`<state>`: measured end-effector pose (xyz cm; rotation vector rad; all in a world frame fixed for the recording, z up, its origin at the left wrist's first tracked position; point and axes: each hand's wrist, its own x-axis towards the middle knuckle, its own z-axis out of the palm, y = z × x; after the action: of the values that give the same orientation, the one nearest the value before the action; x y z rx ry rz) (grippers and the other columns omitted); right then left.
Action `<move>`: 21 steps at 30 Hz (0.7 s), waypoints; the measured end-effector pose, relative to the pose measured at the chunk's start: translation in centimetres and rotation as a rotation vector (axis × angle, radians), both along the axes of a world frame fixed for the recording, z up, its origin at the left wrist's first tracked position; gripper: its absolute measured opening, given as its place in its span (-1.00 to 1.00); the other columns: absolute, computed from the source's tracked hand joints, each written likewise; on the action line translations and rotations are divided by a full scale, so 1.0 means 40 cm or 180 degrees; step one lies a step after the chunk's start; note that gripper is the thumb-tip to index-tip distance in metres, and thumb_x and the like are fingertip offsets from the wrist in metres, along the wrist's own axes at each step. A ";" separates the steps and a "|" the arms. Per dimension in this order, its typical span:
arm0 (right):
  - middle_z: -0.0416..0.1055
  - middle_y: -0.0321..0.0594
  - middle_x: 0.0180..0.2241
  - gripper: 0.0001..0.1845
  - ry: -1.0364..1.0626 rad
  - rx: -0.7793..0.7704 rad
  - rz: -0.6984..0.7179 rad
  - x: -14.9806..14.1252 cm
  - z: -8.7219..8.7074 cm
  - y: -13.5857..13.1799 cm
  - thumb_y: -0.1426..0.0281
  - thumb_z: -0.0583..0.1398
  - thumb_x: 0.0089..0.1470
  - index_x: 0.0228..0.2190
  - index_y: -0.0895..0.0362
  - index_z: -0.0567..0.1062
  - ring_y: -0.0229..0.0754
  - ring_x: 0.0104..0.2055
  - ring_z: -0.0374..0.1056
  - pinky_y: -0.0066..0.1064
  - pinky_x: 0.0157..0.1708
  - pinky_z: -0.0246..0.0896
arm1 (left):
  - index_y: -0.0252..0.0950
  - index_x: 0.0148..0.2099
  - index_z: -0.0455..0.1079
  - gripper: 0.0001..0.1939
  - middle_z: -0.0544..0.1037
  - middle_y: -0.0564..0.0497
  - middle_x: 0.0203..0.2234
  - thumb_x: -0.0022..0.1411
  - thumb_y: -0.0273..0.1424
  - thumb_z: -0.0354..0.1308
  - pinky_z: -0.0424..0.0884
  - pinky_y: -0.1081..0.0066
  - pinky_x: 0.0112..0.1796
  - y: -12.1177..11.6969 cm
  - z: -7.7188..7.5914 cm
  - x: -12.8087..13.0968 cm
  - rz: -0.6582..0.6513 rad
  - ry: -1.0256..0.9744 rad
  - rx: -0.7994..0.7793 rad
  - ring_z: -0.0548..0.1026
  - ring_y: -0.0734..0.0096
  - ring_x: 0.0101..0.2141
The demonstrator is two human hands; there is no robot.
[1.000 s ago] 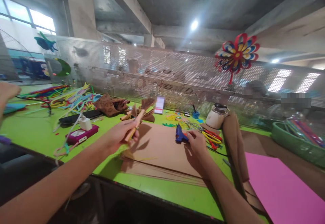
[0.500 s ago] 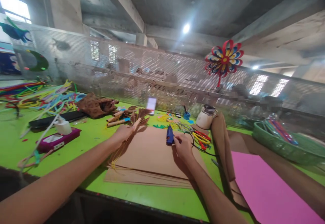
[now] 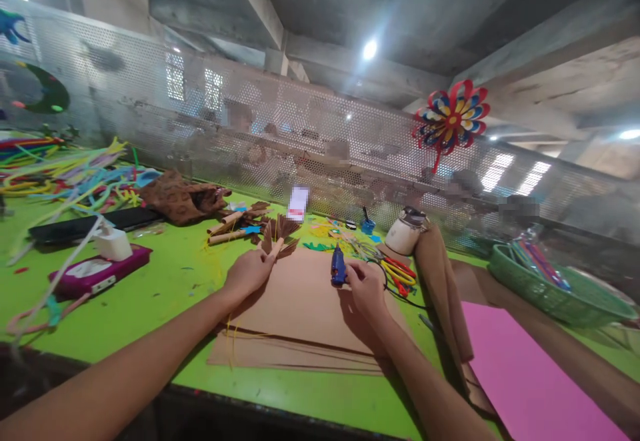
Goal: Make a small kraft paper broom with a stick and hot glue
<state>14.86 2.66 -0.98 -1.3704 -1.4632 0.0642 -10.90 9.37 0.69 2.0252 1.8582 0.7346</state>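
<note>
My left hand (image 3: 249,273) is closed on the stem of a brown paper craft (image 3: 278,236) whose fringed leaves fan out past my fingers, low over the left edge of a stack of brown cardboard sheets (image 3: 300,324). My right hand (image 3: 365,286) rests on the cardboard with its fingers curled round the handle of a blue glue gun (image 3: 339,266), which stands nozzle up. Yellow thin strips hang below my left wrist.
The green table (image 3: 165,281) holds a magenta box (image 3: 97,274), a white charger (image 3: 113,244), coloured pipe cleaners (image 3: 75,174), brown fabric (image 3: 177,198), scissors (image 3: 397,271), a white pot (image 3: 404,231), rolled brown paper (image 3: 440,274), a pink sheet (image 3: 520,374) and a green basket (image 3: 550,294). A perforated screen (image 3: 300,154) carries a paper pinwheel (image 3: 451,119).
My left hand has lowered the brown paper craft from mid-air down to the cardboard's edge. My right hand has stayed at the glue gun, and my view has swung slightly right.
</note>
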 end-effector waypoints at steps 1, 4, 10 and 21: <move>0.50 -0.15 -0.45 -0.73 0.0024 0.0019 -0.0054 0.008 0.018 0.006 0.30 0.08 0.00 -0.41 0.17 0.53 -0.17 -0.41 0.37 -0.39 -0.36 0.24 | -0.30 -0.44 0.44 -0.44 0.53 -0.17 -0.44 0.12 0.03 -0.18 0.23 0.40 -0.43 -0.001 -0.001 0.001 -0.0026 0.0046 -0.0002 0.46 0.16 -0.39; 0.47 -0.17 -0.54 -0.69 0.0188 0.0010 -0.0348 0.050 0.084 0.040 0.24 0.10 -0.04 -0.42 0.21 0.52 -0.19 -0.52 0.35 -0.40 -0.47 0.25 | -0.29 -0.45 0.43 -0.41 0.53 -0.16 -0.46 0.14 0.04 -0.23 0.22 0.39 -0.44 -0.001 -0.011 0.001 -0.0060 0.0079 0.0005 0.46 0.18 -0.42; 0.48 -0.09 -0.54 -0.60 0.0302 -0.0069 -0.0878 0.167 0.144 0.125 0.24 0.07 -0.09 -0.39 0.30 0.53 -0.17 -0.58 0.35 -0.41 -0.58 0.22 | -0.29 -0.42 0.44 -0.48 0.53 -0.15 -0.43 0.13 -0.01 -0.17 0.20 0.39 -0.44 0.001 -0.021 -0.003 -0.0071 0.0033 -0.0020 0.45 0.17 -0.39; 0.49 -0.03 -0.56 -0.72 -0.0228 -0.0451 -0.1740 0.261 0.067 0.149 0.36 0.11 -0.18 -0.53 0.26 0.58 -0.03 -0.45 0.38 -0.35 -0.44 0.17 | -0.29 -0.43 0.42 -0.51 0.53 -0.14 -0.43 0.10 0.00 -0.11 0.19 0.40 -0.45 -0.005 -0.004 -0.005 -0.0058 -0.0054 -0.0176 0.45 0.17 -0.39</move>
<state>25.30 8.62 1.71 -1.8627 -1.1117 -0.2373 -11.10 9.18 0.51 1.9932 1.8277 0.6858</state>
